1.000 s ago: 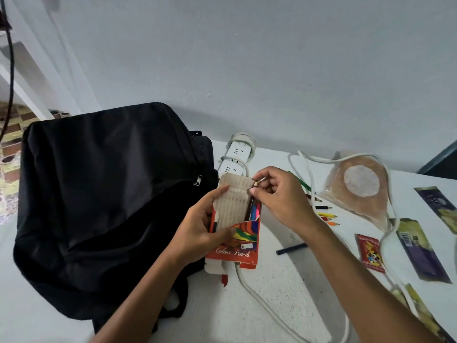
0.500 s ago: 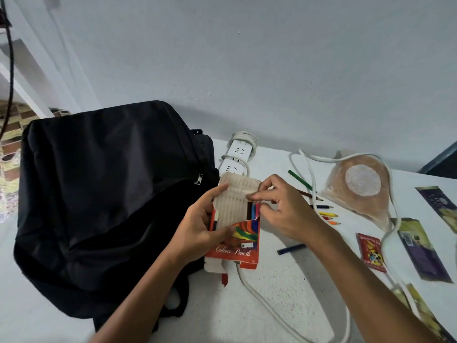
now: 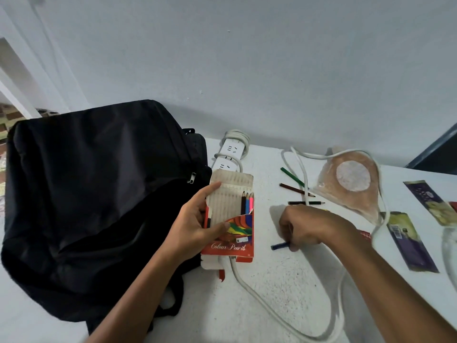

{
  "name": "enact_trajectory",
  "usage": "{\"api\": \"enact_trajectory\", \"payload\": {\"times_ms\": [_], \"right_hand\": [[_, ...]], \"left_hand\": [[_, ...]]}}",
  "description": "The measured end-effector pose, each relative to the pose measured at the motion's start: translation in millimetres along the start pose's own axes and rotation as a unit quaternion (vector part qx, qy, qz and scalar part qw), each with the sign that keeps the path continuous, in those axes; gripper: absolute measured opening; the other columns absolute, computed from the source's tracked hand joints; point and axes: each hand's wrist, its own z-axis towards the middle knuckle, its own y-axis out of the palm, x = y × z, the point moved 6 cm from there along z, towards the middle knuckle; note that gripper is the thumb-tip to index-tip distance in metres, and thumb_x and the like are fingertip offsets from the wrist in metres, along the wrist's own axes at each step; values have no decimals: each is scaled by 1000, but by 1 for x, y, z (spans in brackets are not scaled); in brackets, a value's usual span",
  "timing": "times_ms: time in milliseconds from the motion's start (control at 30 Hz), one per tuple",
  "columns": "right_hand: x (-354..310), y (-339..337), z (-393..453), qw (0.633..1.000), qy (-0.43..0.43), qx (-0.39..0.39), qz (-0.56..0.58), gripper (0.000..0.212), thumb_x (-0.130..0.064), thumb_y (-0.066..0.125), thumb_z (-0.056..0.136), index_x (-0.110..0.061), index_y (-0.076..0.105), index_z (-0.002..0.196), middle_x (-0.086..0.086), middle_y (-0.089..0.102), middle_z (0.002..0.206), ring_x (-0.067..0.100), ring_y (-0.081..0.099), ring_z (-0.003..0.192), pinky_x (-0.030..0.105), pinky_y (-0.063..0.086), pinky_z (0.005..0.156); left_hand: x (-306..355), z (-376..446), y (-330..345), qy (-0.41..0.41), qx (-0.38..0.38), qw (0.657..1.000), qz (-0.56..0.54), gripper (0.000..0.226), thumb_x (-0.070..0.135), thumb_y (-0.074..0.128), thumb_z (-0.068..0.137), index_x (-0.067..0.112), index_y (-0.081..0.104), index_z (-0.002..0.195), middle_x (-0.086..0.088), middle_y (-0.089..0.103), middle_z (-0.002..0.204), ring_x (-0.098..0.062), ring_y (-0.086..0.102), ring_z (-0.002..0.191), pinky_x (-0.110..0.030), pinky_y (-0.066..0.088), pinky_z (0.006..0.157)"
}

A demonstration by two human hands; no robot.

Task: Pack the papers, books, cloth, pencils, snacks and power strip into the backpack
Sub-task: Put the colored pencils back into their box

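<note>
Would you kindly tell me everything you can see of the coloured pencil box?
The pencil box is worn red cardboard printed "Colour Pencils", with a multicoloured front and a pale ribbed inner tray pulled up out of it. Three pencils, brown, blue and pink, stand tips up at the tray's right side. The left hand grips it upright, beside the backpack, its bottom flaps open over the white cable.

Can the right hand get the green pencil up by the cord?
Probably yes. The right hand is pinching a blue pencil, but the green pencil lies uncovered beyond it, only the white cord alongside.
</note>
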Motion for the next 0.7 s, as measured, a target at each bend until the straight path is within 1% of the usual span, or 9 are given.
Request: {"api": "enact_trajectory", "payload": {"times_ms": [100, 167, 267, 333, 400, 533, 600, 633, 700], "right_hand": [[-2, -12, -4, 996, -35, 17, 75, 16, -18, 71, 82, -27, 60, 75, -11, 58, 74, 7, 54, 70, 23, 39, 58], [-2, -27, -8, 980, -66, 65, 176, 12, -18, 64, 88, -23, 57, 80, -7, 63, 76, 9, 58, 71, 26, 42, 64], [-6, -43, -13, 925, -107, 166, 325, 7, -14, 56, 94, -18, 56, 88, -1, 66, 71, 5, 58, 58, 17, 42, 54], [-14, -49, -16, 886, -146, 227, 377, 6, -11, 61, 91, -17, 60, 88, 3, 62, 68, 4, 52, 52, 13, 39, 47], [-21, -53, -19, 853, -167, 267, 416, 11, -9, 71, 83, -15, 61, 84, 1, 63, 66, 2, 50, 50, 15, 40, 46], [-32, -55, -15, 813, -187, 290, 470, 16, -12, 79, 75, -8, 63, 72, -6, 64, 58, 3, 51, 49, 18, 42, 47], [-34, -54, -10, 787, -184, 290, 512, 13, -14, 78, 75, -7, 67, 74, 2, 63, 57, 10, 47, 47, 21, 39, 45], [-35, -53, -6, 781, -175, 284, 528, 11, -15, 77, 77, -8, 69, 75, 6, 62, 57, 13, 44, 47, 22, 37, 45], [-35, -50, 2, 784, -148, 270, 540, 9, -17, 74, 80, -11, 70, 74, 2, 58, 53, 12, 41, 47, 23, 36, 46]], "left_hand": [[-1, 0, 0, 2, -3, 1000, 0, 71, 2, 72, 80, 42, 39, 128, -3, 56, 123, -17, 66, 105, -32, 59, 72], [-1, 0, 0, 2, -3, 1000, 0, 71, 2, 72, 80, 42, 39, 128, -4, 57, 123, -19, 66, 105, -32, 59, 73], [-2, 0, -1, -3, -4, 1000, 2, 71, 3, 72, 80, 43, 39, 129, -6, 57, 123, -20, 67, 104, -34, 60, 74], [-2, 0, 0, -6, -5, 1000, 8, 71, 5, 73, 80, 46, 39, 128, -5, 56, 124, -19, 67, 104, -34, 60, 74], [-1, 1, 1, -8, -5, 1000, 12, 71, 6, 73, 80, 46, 39, 128, -4, 55, 124, -19, 67, 104, -34, 60, 74], [0, 0, 1, -5, -8, 1000, 18, 72, 5, 73, 80, 42, 38, 131, -5, 56, 123, -19, 67, 102, -32, 59, 72], [1, 0, 1, -9, -8, 1000, 28, 72, 6, 73, 80, 43, 37, 131, -1, 56, 121, -16, 68, 100, -29, 59, 70], [2, -1, 1, -10, -8, 1000, 28, 72, 6, 72, 80, 43, 37, 130, 0, 56, 120, -15, 69, 99, -27, 59, 69], [3, -2, 2, -10, -12, 1000, 25, 72, 4, 72, 80, 41, 37, 132, 0, 57, 118, -14, 69, 98, -26, 58, 68]]}}
